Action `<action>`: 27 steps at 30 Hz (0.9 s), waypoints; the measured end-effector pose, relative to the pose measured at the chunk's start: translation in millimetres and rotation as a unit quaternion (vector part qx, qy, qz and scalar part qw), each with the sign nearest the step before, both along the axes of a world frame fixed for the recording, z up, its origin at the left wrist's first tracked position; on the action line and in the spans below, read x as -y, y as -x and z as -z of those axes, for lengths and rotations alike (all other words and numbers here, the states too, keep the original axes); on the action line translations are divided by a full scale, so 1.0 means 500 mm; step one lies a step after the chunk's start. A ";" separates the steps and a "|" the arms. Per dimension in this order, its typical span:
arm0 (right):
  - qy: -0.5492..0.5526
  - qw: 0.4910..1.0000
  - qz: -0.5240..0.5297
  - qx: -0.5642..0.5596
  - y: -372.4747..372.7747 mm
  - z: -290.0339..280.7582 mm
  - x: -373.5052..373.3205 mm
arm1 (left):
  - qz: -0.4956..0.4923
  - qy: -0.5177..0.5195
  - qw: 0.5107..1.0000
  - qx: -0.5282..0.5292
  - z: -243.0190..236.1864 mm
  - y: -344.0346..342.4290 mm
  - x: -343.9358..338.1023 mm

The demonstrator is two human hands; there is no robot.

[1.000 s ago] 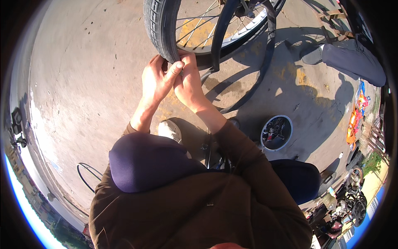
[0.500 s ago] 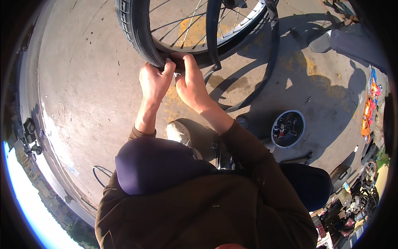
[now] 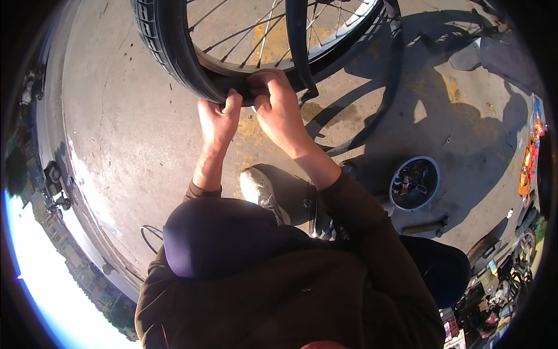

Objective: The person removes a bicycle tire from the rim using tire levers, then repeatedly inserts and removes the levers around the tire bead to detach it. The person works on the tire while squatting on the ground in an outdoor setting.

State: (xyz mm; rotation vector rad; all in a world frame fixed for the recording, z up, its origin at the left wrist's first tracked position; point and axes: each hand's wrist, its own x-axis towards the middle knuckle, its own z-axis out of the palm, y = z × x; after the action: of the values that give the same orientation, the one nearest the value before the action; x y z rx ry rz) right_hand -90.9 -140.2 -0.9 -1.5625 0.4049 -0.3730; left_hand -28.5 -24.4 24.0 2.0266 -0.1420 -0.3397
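Note:
A bicycle wheel with a black treaded tyre (image 3: 154, 41) and silver spokes fills the top middle. My left hand (image 3: 217, 119) grips the tyre's lower edge, thumb up against it. Just to its right, my right hand (image 3: 278, 110) has its fingers curled into the dark gap between tyre and rim (image 3: 228, 65); its fingertips are partly hidden, as is what exactly they pinch. A slack black inner tube (image 3: 394, 29) loops down from the wheel on the right, passing behind my right wrist.
Another person's leg (image 3: 503, 64) and shoe (image 3: 465, 53) are at upper right. A round container of small parts (image 3: 414, 183) is right of my knee, with a dark tool (image 3: 430, 227) below it. Orange packages (image 3: 528, 166) and a jumble of bicycle parts (image 3: 503, 279) line the right edge.
The wheel has shifted left in view. My hands have spread slightly apart, the right moving rightward along the rim, and more dark space shows between tyre and rim.

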 end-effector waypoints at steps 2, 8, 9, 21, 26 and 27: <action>0.051 0.999 0.003 -0.004 -0.004 -0.003 0.007 | -0.002 0.017 1.000 0.006 0.000 0.000 0.002; 0.059 0.998 -0.030 0.000 -0.008 0.008 0.027 | -0.019 0.049 0.998 0.033 -0.002 0.004 0.013; 0.052 0.998 -0.019 0.013 -0.008 0.009 0.027 | -0.019 0.050 0.998 0.028 0.002 0.003 0.012; -0.066 0.997 -0.043 -0.023 -0.014 -0.006 0.031 | -0.018 0.108 0.994 -0.005 0.015 0.000 -0.002; -0.081 0.995 -0.053 -0.025 -0.009 -0.002 0.040 | -0.020 0.108 0.994 0.008 0.030 0.006 0.001; -0.091 0.994 -0.050 -0.021 -0.012 0.004 0.038 | -0.027 0.097 0.995 0.021 0.028 -0.002 -0.001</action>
State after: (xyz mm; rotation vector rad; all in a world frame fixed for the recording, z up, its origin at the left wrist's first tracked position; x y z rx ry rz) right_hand -84.9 -159.2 -2.9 -1.4075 0.3812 -0.2186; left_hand -27.5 -23.9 9.9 1.8427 -0.1404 -0.2398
